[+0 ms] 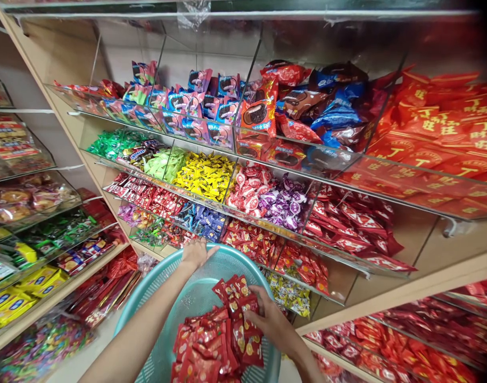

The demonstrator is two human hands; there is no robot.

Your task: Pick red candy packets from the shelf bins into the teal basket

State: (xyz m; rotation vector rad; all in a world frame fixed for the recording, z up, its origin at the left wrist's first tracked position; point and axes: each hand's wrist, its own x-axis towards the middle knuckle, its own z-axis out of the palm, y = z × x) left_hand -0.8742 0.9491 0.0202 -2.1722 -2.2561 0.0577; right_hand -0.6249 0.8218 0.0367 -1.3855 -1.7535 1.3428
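A teal perforated basket (133, 314) stands in front of me below the shelves, with a pile of red candy packets (199, 346) at its near right side. My left hand (197, 254) lies over the basket's far rim, thumb apart from the other fingers. Inside the basket at the right, my right hand (265, 316) is closed round several red packets (237, 300) above the pile. Part of the basket's bottom shows bare behind the packets.
Clear-fronted shelves hold pink-blue cookie packs (203, 106), yellow candies (206, 175), purple-white candies (285, 205) and large red bags (438, 127). A wooden shelf edge (387, 292) slants at the right. More stocked shelves stand at the left, with yellow packs (17, 300).
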